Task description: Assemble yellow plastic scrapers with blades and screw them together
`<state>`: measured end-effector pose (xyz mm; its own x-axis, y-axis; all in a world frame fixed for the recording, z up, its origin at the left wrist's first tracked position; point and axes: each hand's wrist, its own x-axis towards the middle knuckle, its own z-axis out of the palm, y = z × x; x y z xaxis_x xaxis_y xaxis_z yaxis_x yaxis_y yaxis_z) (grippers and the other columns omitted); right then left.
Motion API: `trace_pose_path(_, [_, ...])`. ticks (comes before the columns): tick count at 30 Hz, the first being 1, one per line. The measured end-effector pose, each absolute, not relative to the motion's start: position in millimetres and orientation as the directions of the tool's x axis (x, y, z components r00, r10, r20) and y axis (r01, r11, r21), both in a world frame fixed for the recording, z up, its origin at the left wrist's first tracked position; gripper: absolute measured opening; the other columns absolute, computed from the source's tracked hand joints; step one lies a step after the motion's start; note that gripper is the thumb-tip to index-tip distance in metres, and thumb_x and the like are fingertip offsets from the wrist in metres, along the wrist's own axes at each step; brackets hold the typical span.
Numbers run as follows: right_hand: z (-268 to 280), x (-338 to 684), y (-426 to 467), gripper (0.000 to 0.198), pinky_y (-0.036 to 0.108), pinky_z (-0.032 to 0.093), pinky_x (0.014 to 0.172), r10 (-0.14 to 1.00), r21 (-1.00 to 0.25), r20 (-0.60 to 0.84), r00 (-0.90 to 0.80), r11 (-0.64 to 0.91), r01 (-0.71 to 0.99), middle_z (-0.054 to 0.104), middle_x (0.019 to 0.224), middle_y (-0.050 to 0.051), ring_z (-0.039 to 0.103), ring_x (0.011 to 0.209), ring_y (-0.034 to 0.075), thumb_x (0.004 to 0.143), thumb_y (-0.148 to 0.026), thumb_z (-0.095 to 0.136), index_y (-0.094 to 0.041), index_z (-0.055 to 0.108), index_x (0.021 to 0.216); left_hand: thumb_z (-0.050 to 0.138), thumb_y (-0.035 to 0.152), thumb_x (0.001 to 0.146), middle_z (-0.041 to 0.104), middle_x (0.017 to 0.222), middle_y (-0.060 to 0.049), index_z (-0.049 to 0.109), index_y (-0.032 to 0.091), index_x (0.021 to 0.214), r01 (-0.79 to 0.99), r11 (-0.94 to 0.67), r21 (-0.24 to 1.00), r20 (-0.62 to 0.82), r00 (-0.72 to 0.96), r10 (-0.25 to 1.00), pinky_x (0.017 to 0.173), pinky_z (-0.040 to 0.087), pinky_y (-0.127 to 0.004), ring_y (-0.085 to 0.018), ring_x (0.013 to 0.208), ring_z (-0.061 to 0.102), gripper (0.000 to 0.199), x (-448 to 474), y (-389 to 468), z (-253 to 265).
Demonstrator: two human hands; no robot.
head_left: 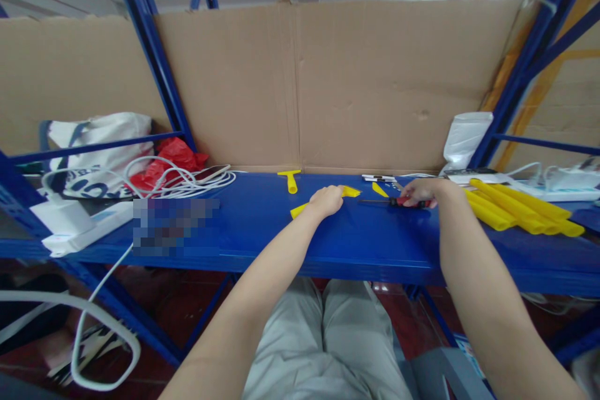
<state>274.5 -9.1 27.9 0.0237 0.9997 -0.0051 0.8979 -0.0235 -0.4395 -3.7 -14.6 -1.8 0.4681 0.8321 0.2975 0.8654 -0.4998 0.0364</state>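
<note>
My left hand (327, 201) is closed around a yellow plastic tool handle (300, 210); the handle's round end sticks out to the left and a flatter yellow part shows to the right. My right hand (422, 190) grips a screwdriver (396, 202) by its red and black handle, low over the blue shelf, with the thin shaft pointing left. Between and behind the hands lies a small flat yellow piece (379, 190). A T-shaped yellow tool (292, 181) lies farther back, apart from both hands.
Several yellow tubes (529, 209) are piled at the right on the blue shelf (262, 231). White cables (197, 181), a red bag (171, 162) and a power strip (89, 228) sit at the left. Cardboard (375, 81) closes off the back, between blue uprights (154, 44).
</note>
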Motion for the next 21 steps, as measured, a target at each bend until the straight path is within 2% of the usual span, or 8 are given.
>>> trace_pose_path(1, [28, 268, -9, 0.027, 0.028, 0.044, 0.046, 0.989, -0.404, -0.140, 0.039, -0.093, 0.910, 0.066, 0.063, 0.003, 0.058, 0.053, 0.018, 0.041, -0.031, 0.081, -0.024, 0.071, 0.066, 0.042, 0.021, 0.082, 0.065, 0.108, -0.011, 0.053, 0.019, 0.122, 0.864, -0.502, 0.039, 0.297, 0.470, 0.831, 0.080, 0.050, -0.039, -0.027, 0.097, 0.063, 0.041, -3, -15, -2])
trace_pose_path(3, [29, 251, -8, 0.033, 0.027, 0.044, 0.048, 0.984, -0.376, -0.179, 0.013, -0.080, 0.923, 0.067, 0.067, 0.003, 0.058, 0.054, 0.017, 0.047, -0.039, 0.078, -0.023, 0.071, 0.076, 0.042, 0.020, 0.082, 0.065, 0.108, -0.011, 0.052, 0.019, 0.122, 0.866, -0.498, 0.044, 0.294, 0.465, 0.835, 0.080, 0.050, -0.039, -0.027, 0.097, 0.063, 0.041, -2, -16, -1])
trace_pose_path(7, [25, 216, 0, 0.031, 0.025, 0.044, 0.056, 0.996, -0.276, 0.066, -0.068, 0.083, 0.957, 0.066, 0.069, 0.003, 0.060, 0.064, 0.017, 0.057, -0.038, 0.074, -0.019, 0.069, 0.081, 0.041, 0.020, 0.083, 0.065, 0.109, -0.012, 0.051, 0.018, 0.122, 0.867, -0.497, 0.044, 0.294, 0.464, 0.836, 0.080, 0.050, -0.038, -0.027, 0.098, 0.062, 0.041, -1, -18, 1])
trace_pose_path(10, [18, 199, 5, 0.029, 0.027, 0.045, 0.066, 0.984, -0.221, 0.153, -0.088, 0.121, 0.968, 0.068, 0.075, 0.007, 0.063, 0.074, 0.020, 0.066, -0.035, 0.068, -0.018, 0.068, 0.089, 0.040, 0.020, 0.083, 0.064, 0.109, -0.013, 0.050, 0.017, 0.124, 0.864, -0.503, 0.027, 0.295, 0.474, 0.830, 0.080, 0.050, -0.038, -0.028, 0.098, 0.062, 0.041, 0, -20, 2])
trace_pose_path(13, [10, 189, 9, 0.027, 0.029, 0.045, 0.076, 0.964, -0.206, 0.250, -0.092, 0.145, 0.968, 0.069, 0.083, 0.009, 0.063, 0.085, 0.022, 0.071, -0.029, 0.065, -0.018, 0.066, 0.096, 0.040, 0.020, 0.083, 0.064, 0.110, -0.014, 0.048, 0.016, 0.124, 0.864, -0.503, 0.013, 0.295, 0.477, 0.828, 0.081, 0.049, -0.038, -0.028, 0.098, 0.062, 0.042, 0, -21, 2])
trace_pose_path(15, [5, 187, 13, 0.027, 0.028, 0.045, 0.080, 0.946, -0.247, 0.310, -0.093, 0.175, 0.953, 0.068, 0.087, 0.009, 0.062, 0.089, 0.021, 0.071, -0.023, 0.065, -0.018, 0.066, 0.097, 0.040, 0.021, 0.084, 0.063, 0.111, -0.014, 0.047, 0.016, 0.125, 0.865, -0.502, 0.011, 0.291, 0.478, 0.829, 0.081, 0.049, -0.039, -0.028, 0.099, 0.062, 0.042, 0, -21, 2])
trace_pose_path(17, [1, 187, 19, 0.026, 0.027, 0.046, 0.080, 0.935, -0.350, 0.347, -0.070, 0.199, 0.916, 0.068, 0.088, 0.008, 0.062, 0.088, 0.019, 0.071, -0.016, 0.063, -0.017, 0.066, 0.097, 0.040, 0.022, 0.084, 0.062, 0.114, -0.014, 0.046, 0.016, 0.126, 0.865, -0.502, 0.015, 0.286, 0.477, 0.831, 0.081, 0.049, -0.039, -0.028, 0.100, 0.062, 0.043, 1, -21, 1])
trace_pose_path(21, [-4, 193, 26, 0.018, 0.026, 0.049, 0.075, 0.934, -0.683, 0.348, 0.082, 0.193, 0.704, 0.068, 0.085, 0.007, 0.062, 0.077, 0.014, 0.072, -0.009, 0.058, -0.013, 0.065, 0.088, 0.040, 0.021, 0.083, 0.061, 0.115, -0.014, 0.045, 0.016, 0.127, 0.859, -0.511, 0.016, 0.283, 0.487, 0.827, 0.082, 0.048, -0.038, -0.028, 0.102, 0.061, 0.044, 1, -20, 1])
